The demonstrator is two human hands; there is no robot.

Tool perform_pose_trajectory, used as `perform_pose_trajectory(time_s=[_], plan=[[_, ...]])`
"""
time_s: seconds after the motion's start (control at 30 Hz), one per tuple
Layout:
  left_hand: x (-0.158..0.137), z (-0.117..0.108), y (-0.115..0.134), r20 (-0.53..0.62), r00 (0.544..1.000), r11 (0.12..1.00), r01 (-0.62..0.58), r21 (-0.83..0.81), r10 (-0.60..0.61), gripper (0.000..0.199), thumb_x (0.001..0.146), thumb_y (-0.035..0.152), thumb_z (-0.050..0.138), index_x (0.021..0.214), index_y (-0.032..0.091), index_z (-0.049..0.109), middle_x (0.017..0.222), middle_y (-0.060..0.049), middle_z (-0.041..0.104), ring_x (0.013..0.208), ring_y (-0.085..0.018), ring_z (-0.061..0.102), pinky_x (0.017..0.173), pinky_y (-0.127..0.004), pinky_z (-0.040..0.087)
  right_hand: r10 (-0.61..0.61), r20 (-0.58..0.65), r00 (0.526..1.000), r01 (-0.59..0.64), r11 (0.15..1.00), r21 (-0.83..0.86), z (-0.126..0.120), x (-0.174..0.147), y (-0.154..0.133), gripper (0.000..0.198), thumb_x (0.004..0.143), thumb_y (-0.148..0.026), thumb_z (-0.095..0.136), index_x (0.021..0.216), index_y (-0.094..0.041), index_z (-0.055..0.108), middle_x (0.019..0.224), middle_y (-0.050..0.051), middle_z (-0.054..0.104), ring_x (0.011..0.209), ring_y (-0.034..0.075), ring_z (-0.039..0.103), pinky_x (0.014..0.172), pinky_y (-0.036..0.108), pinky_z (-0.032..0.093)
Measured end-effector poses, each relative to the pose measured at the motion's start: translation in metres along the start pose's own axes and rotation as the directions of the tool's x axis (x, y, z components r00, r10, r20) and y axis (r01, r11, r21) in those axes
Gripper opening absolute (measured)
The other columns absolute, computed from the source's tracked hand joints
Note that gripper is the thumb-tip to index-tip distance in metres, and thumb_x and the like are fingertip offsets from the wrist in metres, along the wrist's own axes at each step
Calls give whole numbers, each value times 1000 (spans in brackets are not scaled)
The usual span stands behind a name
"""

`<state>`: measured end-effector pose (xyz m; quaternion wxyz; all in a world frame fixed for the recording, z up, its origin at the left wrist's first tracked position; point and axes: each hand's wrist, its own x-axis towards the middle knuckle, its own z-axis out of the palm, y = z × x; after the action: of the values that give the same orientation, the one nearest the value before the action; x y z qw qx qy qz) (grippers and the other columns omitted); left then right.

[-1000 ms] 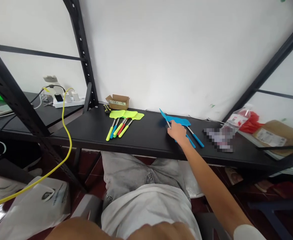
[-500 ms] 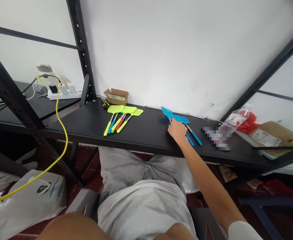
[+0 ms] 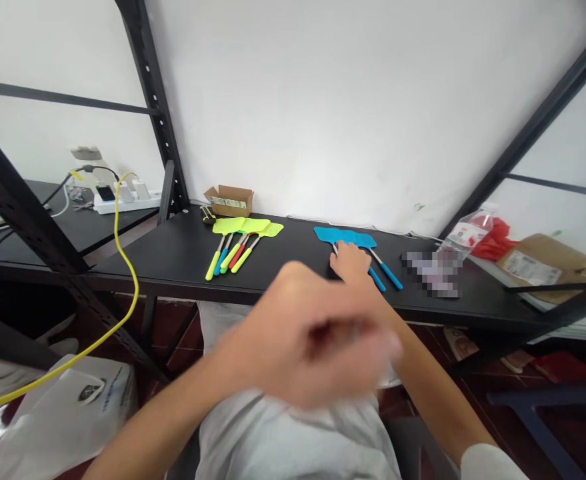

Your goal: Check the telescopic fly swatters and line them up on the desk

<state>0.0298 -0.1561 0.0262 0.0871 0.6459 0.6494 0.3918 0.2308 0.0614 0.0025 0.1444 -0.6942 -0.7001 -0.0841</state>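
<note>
My right hand (image 3: 351, 262) rests on the table, its fingers closed around the shaft or handle of the leftmost blue fly swatter (image 3: 327, 234). Beside it lie more blue swatters, their heads overlapping; one blue handle (image 3: 387, 270) sticks out to the right of my hand. My left hand (image 3: 303, 333), smeared by motion, hangs in front of my body near the camera, fingers bent. Whether it holds anything cannot be made out. Farther left, several yellow-green fly swatters (image 3: 227, 227) lie fanned out, with yellow-green, blue and red handles toward me.
A small open cardboard box (image 3: 230, 200) stands against the wall, with a black-and-yellow item (image 3: 207, 215) beside it. To the right are a clear plastic bottle (image 3: 467, 233), a pixelated patch and a brown parcel (image 3: 537, 267). A yellow cable (image 3: 135, 287) hangs at left.
My left hand has risen into view over my lap. The swatter in my right hand has come down, its head now level with the other blue ones.
</note>
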Motion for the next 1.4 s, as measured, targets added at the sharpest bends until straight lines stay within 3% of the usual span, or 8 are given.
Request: perform_pose_trajectory(time_s=[0.13,0.3,0.43,0.7,1.0,1.13,1.3,1.4], plan=[[80,7,7,59,933,934,-357,16,355,38,91,37,43,76,19,73,55,-3,55,71,-22,62,69,-30,47,-79,-127,989,89,993,74,-5,-19,-5,33,94,-34,46,121,-21,60,113,16,62,102,30,61,81,38,43],[134,23,-35,53,990,855,-139,499,129,30,86,34,50,105,18,68,105,-12,67,100,-30,60,84,-37,46,-199,-250,948,252,946,204,-2,-43,-7,32,96,-32,40,116,-26,64,111,9,65,104,24,57,76,31,41],[140,40,-65,103,995,758,-74,648,9,38,87,36,50,116,16,63,112,-16,64,106,-33,57,87,-40,46,-205,-267,942,280,916,286,2,-47,-4,33,96,-29,38,114,-25,66,107,7,66,102,22,58,75,29,40],[137,51,-65,43,997,718,15,696,-63,35,91,33,42,112,13,61,103,-20,66,97,-35,63,76,-41,48,-163,-235,958,241,903,356,2,-48,0,31,96,-29,40,108,-26,68,106,6,68,92,20,62,74,28,40],[139,58,-58,156,988,769,-112,629,15,32,91,30,39,103,17,66,100,-14,70,95,-32,66,77,-37,48,-154,-269,951,272,828,490,3,-46,3,27,93,-28,45,103,-27,70,99,3,70,85,18,64,75,28,42],[134,57,-42,175,984,836,-128,534,39,30,89,32,43,108,22,64,103,-10,71,93,-30,67,72,-34,47,-118,-281,953,278,711,646,8,-40,6,25,90,-30,49,98,-25,72,90,2,73,77,17,64,74,29,45],[125,62,-26,181,969,884,-231,407,170,25,91,29,44,110,24,59,105,-7,70,93,-26,66,70,-30,44,-83,-155,984,175,409,896,19,-27,11,32,86,-43,57,103,-21,71,86,5,74,79,20,67,71,29,49],[119,71,-22,154,952,883,-303,359,264,25,91,25,46,114,24,56,102,-5,70,91,-23,66,69,-28,43,-104,-97,990,124,296,947,21,-24,12,39,83,-53,60,96,-19,72,87,7,74,75,19,66,61,28,48]])
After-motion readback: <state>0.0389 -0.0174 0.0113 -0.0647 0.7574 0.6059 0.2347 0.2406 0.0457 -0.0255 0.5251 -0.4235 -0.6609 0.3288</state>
